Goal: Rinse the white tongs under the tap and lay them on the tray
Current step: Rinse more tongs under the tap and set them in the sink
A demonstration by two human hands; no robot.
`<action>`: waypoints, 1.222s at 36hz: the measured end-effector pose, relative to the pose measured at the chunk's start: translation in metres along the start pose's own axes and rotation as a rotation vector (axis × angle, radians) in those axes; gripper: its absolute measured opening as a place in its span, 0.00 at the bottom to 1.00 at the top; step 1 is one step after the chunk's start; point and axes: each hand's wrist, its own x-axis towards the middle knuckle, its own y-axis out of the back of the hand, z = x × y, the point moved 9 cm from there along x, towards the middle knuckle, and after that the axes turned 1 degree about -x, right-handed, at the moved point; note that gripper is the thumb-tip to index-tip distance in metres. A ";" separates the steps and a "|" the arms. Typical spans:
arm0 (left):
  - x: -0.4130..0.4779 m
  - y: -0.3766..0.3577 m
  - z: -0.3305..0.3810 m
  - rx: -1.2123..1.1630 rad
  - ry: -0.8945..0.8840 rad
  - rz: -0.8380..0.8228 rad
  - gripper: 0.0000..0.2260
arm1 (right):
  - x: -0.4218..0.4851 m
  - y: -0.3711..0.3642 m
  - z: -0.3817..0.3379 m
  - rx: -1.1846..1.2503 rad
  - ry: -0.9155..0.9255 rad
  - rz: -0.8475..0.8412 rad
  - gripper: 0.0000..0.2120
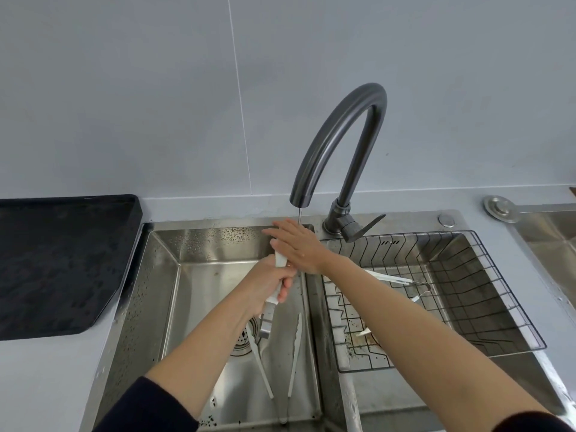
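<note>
Count: 1 tap (339,126) running a thin stream, 1 black tray (62,260) on the bench at left, 1 wire basket (486,294).
White tongs (281,260): white grip, metal end pointing down, held upright over the left sink (174,244) basin just below the spout.
Left hand (271,282) is clamped round them. Right hand (296,244) is flat, fingers straight, on their top end.
Second tongs (260,366) lie spread open on the basin floor.

No text, label or number seems readable on anything here.
</note>
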 end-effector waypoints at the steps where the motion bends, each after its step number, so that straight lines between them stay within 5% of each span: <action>1: -0.001 0.000 -0.001 0.011 0.002 -0.007 0.08 | 0.001 0.003 -0.001 0.014 -0.013 0.014 0.30; 5: -0.006 0.003 -0.004 0.076 -0.001 -0.018 0.08 | 0.004 0.012 0.001 0.272 -0.103 0.058 0.20; 12: -0.023 0.014 -0.009 0.209 -0.020 -0.031 0.06 | 0.002 0.000 0.023 0.672 -0.439 0.017 0.23; 17: -0.029 0.027 -0.014 0.200 0.009 -0.012 0.03 | -0.006 -0.012 0.026 0.897 -0.605 0.019 0.17; 21: -0.032 0.041 -0.012 0.069 -0.008 0.027 0.13 | -0.006 -0.016 0.026 1.001 -0.654 0.041 0.20; 26: -0.035 0.057 0.002 0.154 -0.122 0.039 0.22 | -0.016 -0.008 0.025 0.716 -0.507 0.026 0.19; 31: -0.047 0.059 0.020 0.216 -0.226 0.025 0.20 | -0.019 -0.005 0.015 0.598 -0.355 -0.012 0.27; 37: -0.047 0.059 0.029 0.394 -0.284 -0.013 0.09 | -0.026 -0.004 0.006 0.862 -0.351 -0.093 0.02; 44: -0.040 0.090 0.045 0.663 -0.373 0.306 0.05 | -0.034 0.013 0.012 1.027 -0.403 0.067 0.07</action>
